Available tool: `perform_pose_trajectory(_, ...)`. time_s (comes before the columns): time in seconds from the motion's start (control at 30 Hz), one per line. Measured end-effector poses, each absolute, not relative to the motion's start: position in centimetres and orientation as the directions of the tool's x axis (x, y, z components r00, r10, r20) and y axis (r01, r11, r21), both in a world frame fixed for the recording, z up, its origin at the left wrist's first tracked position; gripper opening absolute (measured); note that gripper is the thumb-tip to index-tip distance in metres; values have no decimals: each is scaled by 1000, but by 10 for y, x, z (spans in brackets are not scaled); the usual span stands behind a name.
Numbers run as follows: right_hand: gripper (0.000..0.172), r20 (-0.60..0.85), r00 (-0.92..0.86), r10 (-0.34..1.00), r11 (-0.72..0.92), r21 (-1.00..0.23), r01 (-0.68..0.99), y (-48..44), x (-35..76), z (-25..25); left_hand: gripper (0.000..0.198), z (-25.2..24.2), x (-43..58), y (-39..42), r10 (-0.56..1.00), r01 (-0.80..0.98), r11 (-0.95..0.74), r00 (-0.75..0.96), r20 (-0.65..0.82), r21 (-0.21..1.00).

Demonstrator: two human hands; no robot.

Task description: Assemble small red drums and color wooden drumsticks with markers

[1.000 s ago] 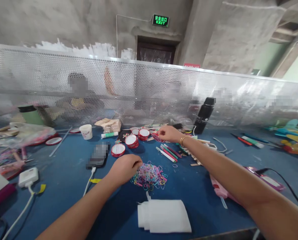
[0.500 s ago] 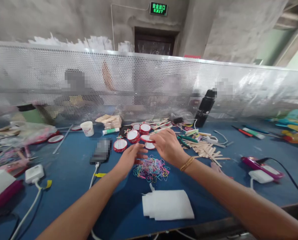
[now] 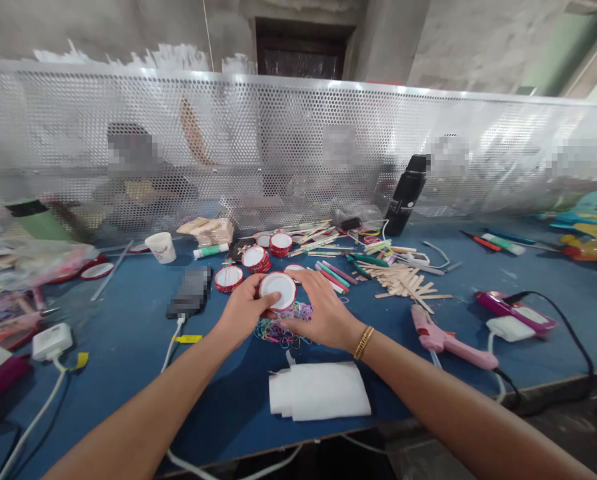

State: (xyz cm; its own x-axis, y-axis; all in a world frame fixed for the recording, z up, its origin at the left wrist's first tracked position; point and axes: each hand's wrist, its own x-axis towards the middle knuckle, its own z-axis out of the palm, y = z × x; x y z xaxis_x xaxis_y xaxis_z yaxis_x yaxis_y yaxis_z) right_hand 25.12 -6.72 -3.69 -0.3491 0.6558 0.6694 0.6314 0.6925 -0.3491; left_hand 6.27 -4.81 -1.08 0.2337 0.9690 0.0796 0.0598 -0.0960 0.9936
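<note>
My left hand [image 3: 248, 305] grips a round white disc with a red rim [image 3: 278, 288], its thumb lying across the white face. Just right of the disc is my right hand [image 3: 325, 310], fingers apart and curved, holding nothing that I can see; whether a fingertip touches the rim I cannot tell. Under both hands lies a heap of small coloured rubber bands [image 3: 278, 333], partly hidden. More red-rimmed discs sit behind, among them a stack [image 3: 255, 259] and a single disc [image 3: 229, 277]. Nearer me rests a folded white cloth [image 3: 321, 392].
Marker pens [image 3: 334, 275] and wooden sticks [image 3: 403, 283] lie to the right, with a pink glue gun [image 3: 451, 340] in front. A phone [image 3: 191, 293] on a cable and a paper cup [image 3: 161, 247] stand left. Behind rises a perforated metal screen [image 3: 288, 153]; a black bottle [image 3: 407, 197] leans there.
The red-rimmed disc has passed from my right hand to my left and come nearer me. My right hand's fingers have spread. The view has tilted down and shifted right.
</note>
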Motion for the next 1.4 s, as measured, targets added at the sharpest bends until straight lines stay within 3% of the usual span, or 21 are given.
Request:
perform_pose_trajectory(0.13, 80, 656, -320, 684, 668, -386, 636, -67, 248, -41, 41, -15, 64, -48, 959, 149, -125, 273, 81, 981)
perform_pose_trajectory(0.33, 66, 688, -286, 667, 676, -400, 619, -62, 256, -36, 53, -23, 58, -41, 943, 285, -287, 252, 217, 915)
perform_pose_trajectory(0.47, 61, 673, -2, 740, 576, -631, 520, -48, 270, -31, 42, -23, 50, -32, 909, 528, -416, 255, 329, 740)
perform_pose_trajectory(0.53, 55, 563, 134, 815, 502, -803, 320, -41, 279, -26, 38, -26, 47, -26, 865, 621, -493, 276, 418, 609)
perform_pose_trajectory(0.6, 50, 376, 211, 902, 373, -926, 55, -36, 289, -21, 40, -30, 46, -22, 838, 641, -532, 304, 454, 553)
perform_pose_trajectory(0.67, 49, 189, 192, 963, 221, -962, -161, -35, 298, -18, 43, -35, 47, -19, 836, 632, -539, 321, 444, 557)
perform_pose_trajectory(0.77, 48, 54, 127, 990, 87, -958, -273, -38, 311, -23, 46, -40, 48, -18, 858, 628, -511, 339, 385, 587)
perform_pose_trajectory(1.0, 40, 129, 254, 958, 154, -985, -80, -55, 302, -57, 55, -43, 56, -27, 884, 631, -452, 410, 223, 630)
perform_pose_trajectory(1.13, 39, 197, 73, 978, 209, -951, -229, -59, 283, -53, 57, -41, 61, -35, 876, 535, -404, 460, 145, 742)
perform_pose_trajectory(1.3, 39, 217, 181, 959, 255, -942, -221, -52, 262, -52, 57, -43, 63, -37, 888, 436, -375, 422, 182, 818)
perform_pose_trajectory(1.4, 39, 169, 109, 980, 189, -956, -223, -55, 252, -52, 53, -45, 65, -37, 900, 432, -373, 385, 206, 821)
